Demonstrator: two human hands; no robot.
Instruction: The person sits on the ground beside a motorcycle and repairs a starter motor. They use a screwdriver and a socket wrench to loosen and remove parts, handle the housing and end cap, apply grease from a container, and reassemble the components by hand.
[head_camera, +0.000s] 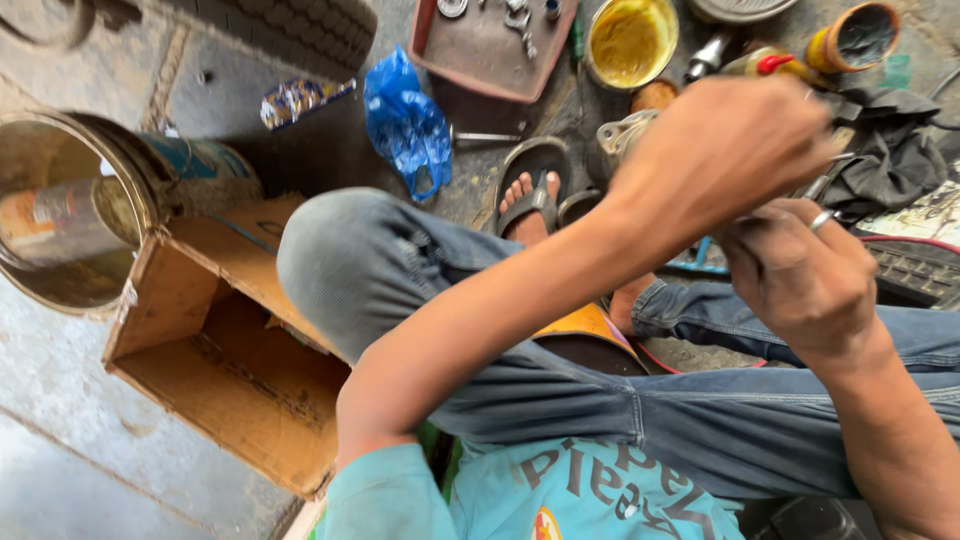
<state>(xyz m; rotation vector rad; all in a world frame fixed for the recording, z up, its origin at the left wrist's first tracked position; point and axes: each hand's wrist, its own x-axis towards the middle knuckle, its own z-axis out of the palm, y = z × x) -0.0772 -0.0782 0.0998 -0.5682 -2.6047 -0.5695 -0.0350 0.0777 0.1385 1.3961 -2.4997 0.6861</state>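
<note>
Both hands closed together on a thin tool (828, 180) — left hand (725, 150) | right hand (800, 275) — crowded floor.

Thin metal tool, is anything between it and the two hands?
Nothing visible does. The right hand holds the thin metal tool, and the left hand lies right over it, hiding most of it.

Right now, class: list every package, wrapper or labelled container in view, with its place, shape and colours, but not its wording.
Snack wrapper: on the floor beside the tyre, flat, crinkled, blue and yellow.
Plastic bag: near the sandalled foot, crumpled, blue.
Cardboard box: by the knee, open, brown.
Labelled can: inside the bucket, cylindrical, orange-grey.
</note>
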